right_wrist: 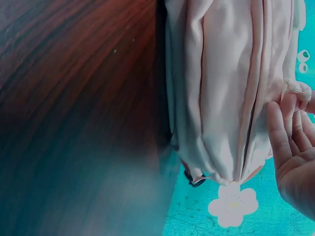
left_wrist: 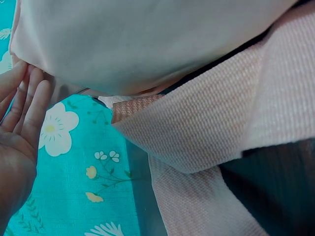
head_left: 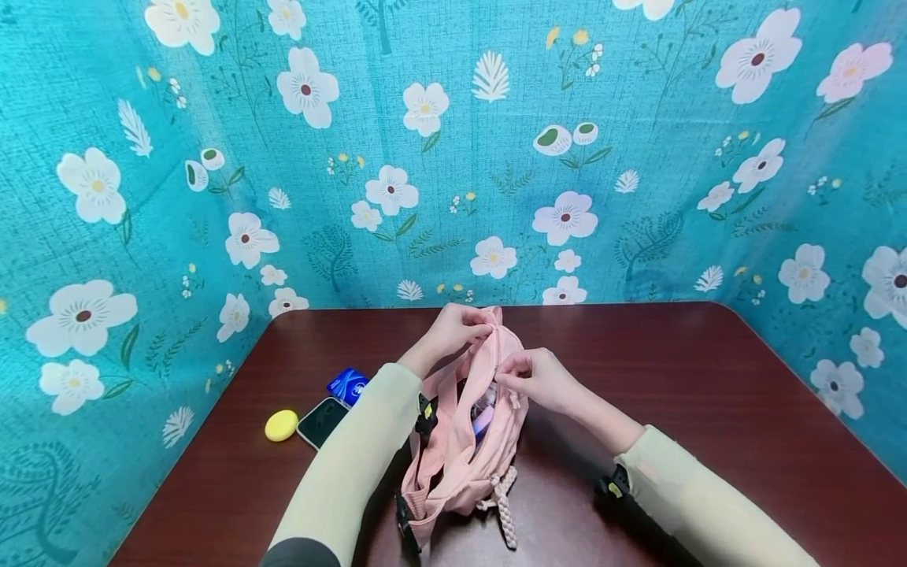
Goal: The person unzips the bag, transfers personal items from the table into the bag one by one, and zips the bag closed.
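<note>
A pink fabric bag (head_left: pixel 473 492) stands on the table, its long zipper partly open. Through the gap a purple item (head_left: pixel 483 423) shows; what kind it is I cannot tell. My left hand (head_left: pixel 453 329) pinches the bag's far end beside the zipper. Just nearer, my right hand (head_left: pixel 544 379) pinches the zipper pull along the opening. In the left wrist view a wide woven strap (left_wrist: pixel 197 113) hangs beside the bag's smooth side. A braided cord (head_left: pixel 504 512) dangles at the near end. The right wrist view shows my right fingers (right_wrist: pixel 281 130) against the bag's upper side.
Left of the bag lie a blue packet (head_left: pixel 347 386), a dark-screened phone (head_left: pixel 322 421) partly behind my left sleeve, and a round yellow case (head_left: pixel 281 425). A floral turquoise cloth (head_left: pixel 439 197) hangs behind the dark red wooden table (head_left: pixel 666 370).
</note>
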Demonstrator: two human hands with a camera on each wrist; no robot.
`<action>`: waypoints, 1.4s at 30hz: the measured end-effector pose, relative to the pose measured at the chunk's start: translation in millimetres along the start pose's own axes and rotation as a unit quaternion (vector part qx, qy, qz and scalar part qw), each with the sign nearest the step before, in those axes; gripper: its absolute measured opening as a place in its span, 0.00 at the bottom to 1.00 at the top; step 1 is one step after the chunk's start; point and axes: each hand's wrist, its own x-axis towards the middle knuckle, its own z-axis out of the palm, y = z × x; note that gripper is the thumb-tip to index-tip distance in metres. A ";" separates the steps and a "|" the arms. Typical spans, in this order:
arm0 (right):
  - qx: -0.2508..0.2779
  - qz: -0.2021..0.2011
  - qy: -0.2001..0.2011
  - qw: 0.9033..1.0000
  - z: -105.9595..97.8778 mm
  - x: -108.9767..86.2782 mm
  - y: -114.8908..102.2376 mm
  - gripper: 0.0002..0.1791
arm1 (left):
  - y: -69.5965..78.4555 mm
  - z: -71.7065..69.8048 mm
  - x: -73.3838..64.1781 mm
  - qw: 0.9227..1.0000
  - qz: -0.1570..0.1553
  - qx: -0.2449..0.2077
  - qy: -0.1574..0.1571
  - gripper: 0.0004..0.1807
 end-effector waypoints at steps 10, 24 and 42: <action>-0.027 0.029 0.048 0.998 2.1 2.2 4.0 0.08 | -1.9 -2.7 -0.8 1.000 -0.003 -0.010 -0.002 0.05; -0.149 -0.080 0.116 0.979 5.6 6.7 13.3 0.06 | -1.0 -3.1 -2.0 1.000 0.000 -0.003 -0.006 0.05; -0.068 -0.054 0.094 0.992 1.5 1.6 5.8 0.05 | 0.2 1.6 -2.8 1.000 -0.004 -0.006 0.003 0.05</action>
